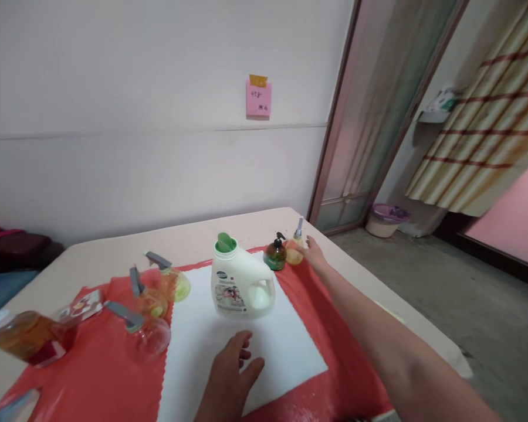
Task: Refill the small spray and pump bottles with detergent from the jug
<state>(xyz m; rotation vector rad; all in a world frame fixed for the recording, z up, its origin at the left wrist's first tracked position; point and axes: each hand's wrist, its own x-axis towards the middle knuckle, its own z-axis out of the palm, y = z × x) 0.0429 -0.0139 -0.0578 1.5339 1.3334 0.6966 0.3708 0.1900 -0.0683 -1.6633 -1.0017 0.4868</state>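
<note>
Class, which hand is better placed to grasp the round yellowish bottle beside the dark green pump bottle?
Right, probably: the right hand is close beside the yellowish bottle, while the left hand is farther away, over the white rectangular sheet.

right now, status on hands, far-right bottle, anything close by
Left hand empty over white sheet. Right hand at grey-topped bottle, grip unclear. Bottle upright. Pump dispenser beside it.

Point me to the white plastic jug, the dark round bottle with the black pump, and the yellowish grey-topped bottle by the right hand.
White plastic jug [238, 279]: head view, middle of its body.
Dark round black-pump bottle [275, 256]: head view, its body.
Yellowish grey-topped bottle [293, 254]: head view, its rounded body.
</note>
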